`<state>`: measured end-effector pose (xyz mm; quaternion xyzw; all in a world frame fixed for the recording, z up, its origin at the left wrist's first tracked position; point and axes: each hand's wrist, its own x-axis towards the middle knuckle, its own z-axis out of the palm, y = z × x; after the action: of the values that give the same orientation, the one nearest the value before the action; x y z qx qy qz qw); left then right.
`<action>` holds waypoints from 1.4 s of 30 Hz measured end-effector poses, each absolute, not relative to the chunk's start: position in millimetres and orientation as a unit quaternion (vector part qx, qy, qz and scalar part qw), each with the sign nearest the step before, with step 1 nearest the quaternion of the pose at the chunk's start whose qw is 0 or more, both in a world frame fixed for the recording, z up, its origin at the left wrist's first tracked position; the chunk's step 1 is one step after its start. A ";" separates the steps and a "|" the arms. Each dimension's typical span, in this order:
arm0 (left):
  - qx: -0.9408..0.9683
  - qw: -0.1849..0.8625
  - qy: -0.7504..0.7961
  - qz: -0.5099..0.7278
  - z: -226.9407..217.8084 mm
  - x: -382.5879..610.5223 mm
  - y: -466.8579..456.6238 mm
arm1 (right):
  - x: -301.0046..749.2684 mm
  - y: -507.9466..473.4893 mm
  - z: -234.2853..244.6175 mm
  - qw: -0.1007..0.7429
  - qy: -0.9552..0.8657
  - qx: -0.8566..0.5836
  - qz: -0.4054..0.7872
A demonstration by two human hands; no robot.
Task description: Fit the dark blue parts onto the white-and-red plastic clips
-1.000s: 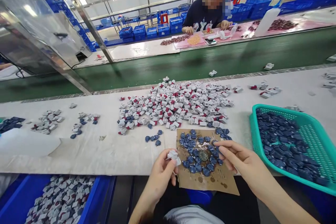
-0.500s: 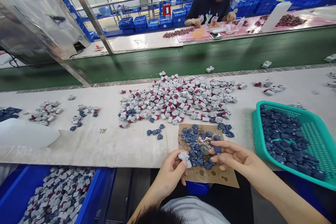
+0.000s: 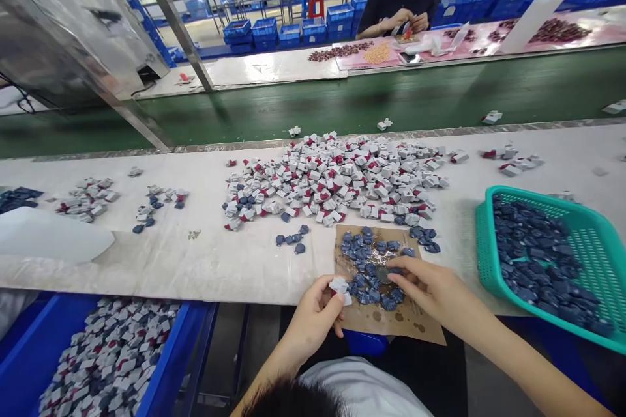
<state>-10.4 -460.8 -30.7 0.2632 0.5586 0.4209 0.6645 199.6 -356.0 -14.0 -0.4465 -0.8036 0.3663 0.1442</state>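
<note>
My left hand [image 3: 315, 316] pinches a small white plastic piece [image 3: 339, 288] at the near table edge, beside a brown cardboard sheet [image 3: 391, 322]. On that sheet lies a cluster of small dark blue parts [image 3: 366, 260]. My right hand [image 3: 425, 287] rests on the cluster, its fingers curled down among the blue parts; what they grip is hidden. Beyond the sheet spreads a big pile of white-and-red pieces [image 3: 337, 179].
A teal basket [image 3: 489, 260] of blue parts stands at the right. A blue bin [image 3: 166, 378] of white pieces sits below the table at left. Smaller heaps [image 3: 88, 195] lie left. Across the green belt [image 3: 342, 104] another person [image 3: 405, 0] works.
My right hand has dropped from above the sheet onto the blue parts. My left hand, still holding the white piece, has shifted slightly right. The view tilted down a little.
</note>
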 end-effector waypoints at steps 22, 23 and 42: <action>0.203 0.655 0.533 0.496 -35.2 -8.8 -460.1 | 196.3 -345.3 -18.3 -0.067 -0.917 -0.355 0.170; 0.194 0.653 0.531 0.504 -34.8 -8.2 -460.2 | 195.1 -345.6 -17.4 -0.070 -0.917 -0.356 0.166; 0.166 0.618 0.418 0.645 3.6 -1.6 -458.5 | 174.7 -387.7 37.0 0.279 -0.820 -0.348 0.358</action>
<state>-1.6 -458.5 3.6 0.1664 0.4176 0.6449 0.6181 174.7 -387.7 37.0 -0.3481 -0.8202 0.3581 0.2789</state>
